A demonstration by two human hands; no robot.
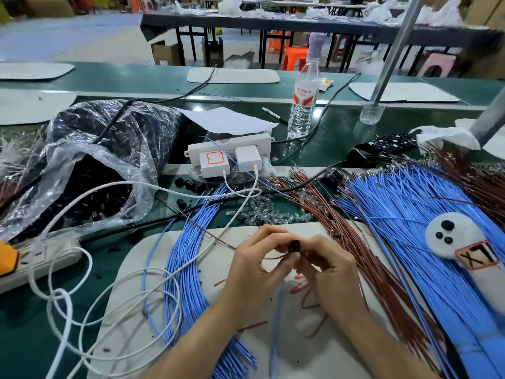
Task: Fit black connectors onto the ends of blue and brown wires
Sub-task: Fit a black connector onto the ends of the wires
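Note:
My left hand (255,265) and my right hand (329,265) meet over the white mat (297,348), and together they pinch a small black connector (295,246) between the fingertips. A thin brown wire (207,233) runs from the connector up to the left. A blue wire (277,318) hangs down from between my hands toward me. Loose blue wires (410,228) and brown wires (352,236) fan out on the right. A clear bag of black connectors (90,187) lies at the left.
Another bundle of blue wires (188,269) lies left of my hands. White charger cables (90,274) loop across the table from a power strip (229,155). A water bottle (304,102) stands behind. Small clear parts (270,212) are scattered ahead.

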